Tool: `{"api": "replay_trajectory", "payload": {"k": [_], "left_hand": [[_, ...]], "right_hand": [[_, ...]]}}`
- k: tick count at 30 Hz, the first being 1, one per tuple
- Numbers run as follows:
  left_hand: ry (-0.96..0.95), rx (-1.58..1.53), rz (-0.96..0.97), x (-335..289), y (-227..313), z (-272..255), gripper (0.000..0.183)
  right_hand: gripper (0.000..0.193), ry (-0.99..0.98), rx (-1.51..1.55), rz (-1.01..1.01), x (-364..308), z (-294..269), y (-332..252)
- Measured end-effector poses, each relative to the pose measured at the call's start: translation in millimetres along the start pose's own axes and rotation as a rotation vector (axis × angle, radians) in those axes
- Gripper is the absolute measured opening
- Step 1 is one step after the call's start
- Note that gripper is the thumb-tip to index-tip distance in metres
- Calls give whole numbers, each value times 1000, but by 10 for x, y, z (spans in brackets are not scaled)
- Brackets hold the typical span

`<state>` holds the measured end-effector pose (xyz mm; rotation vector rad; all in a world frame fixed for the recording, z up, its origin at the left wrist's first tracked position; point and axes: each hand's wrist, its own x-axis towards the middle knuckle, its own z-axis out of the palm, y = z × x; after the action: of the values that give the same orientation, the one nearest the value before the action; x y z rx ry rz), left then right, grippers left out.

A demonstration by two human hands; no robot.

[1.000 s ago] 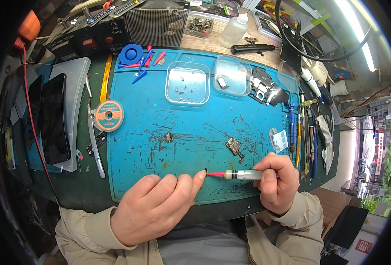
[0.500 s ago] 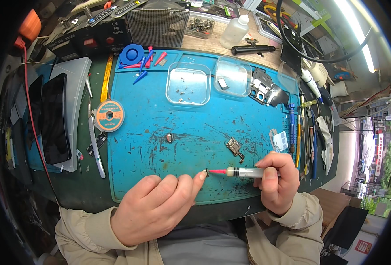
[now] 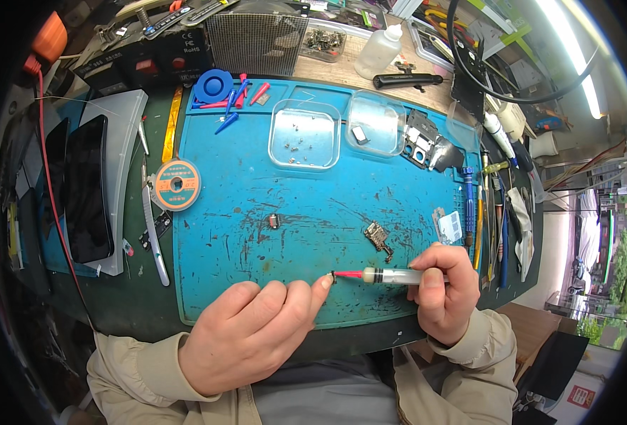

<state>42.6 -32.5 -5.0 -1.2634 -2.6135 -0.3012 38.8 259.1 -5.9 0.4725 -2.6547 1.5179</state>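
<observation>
The person is wearing a beige long-sleeved jacket; both sleeves are ending in gathered cuffs at the wrists. Left hand and right hand are showing bare, apparently without rings. A grey garment is showing beneath.

A scuffed blue rubber work mat covered the counter. Two clear square plastic trays sat near its far edge, an orange solder spool at its left edge, a small metal part toward the right.

right hand aims syringe at left hand fingertip
</observation>
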Motion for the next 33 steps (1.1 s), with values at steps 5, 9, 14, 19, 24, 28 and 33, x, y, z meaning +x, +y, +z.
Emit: {"api": "replay_trajectory", "payload": {"k": [5,9,14,19,24,28,33], "left_hand": [[6,-1,-1,3,-1,2,44],[6,-5,-3,0,1,6,44],[9,-6,-8,-1,6,7,43],[5,-3,-9,-10,6,11,43],[6,1,-9,-6,6,15,44],[10,3,-12,2,9,26,43],[11,0,-15,0,13,26,43]], "right_hand": [[11,5,-18,-5,2,2,-3],[11,1,-17,-17,-1,4,10],[11,-3,-29,-19,6,1,0],[12,15,36,2,-13,5,22],[12,-10,27,-23,4,-12,19],[12,-11,13,-32,4,-18,30],[12,-15,1,-66,27,-14,22]]}}
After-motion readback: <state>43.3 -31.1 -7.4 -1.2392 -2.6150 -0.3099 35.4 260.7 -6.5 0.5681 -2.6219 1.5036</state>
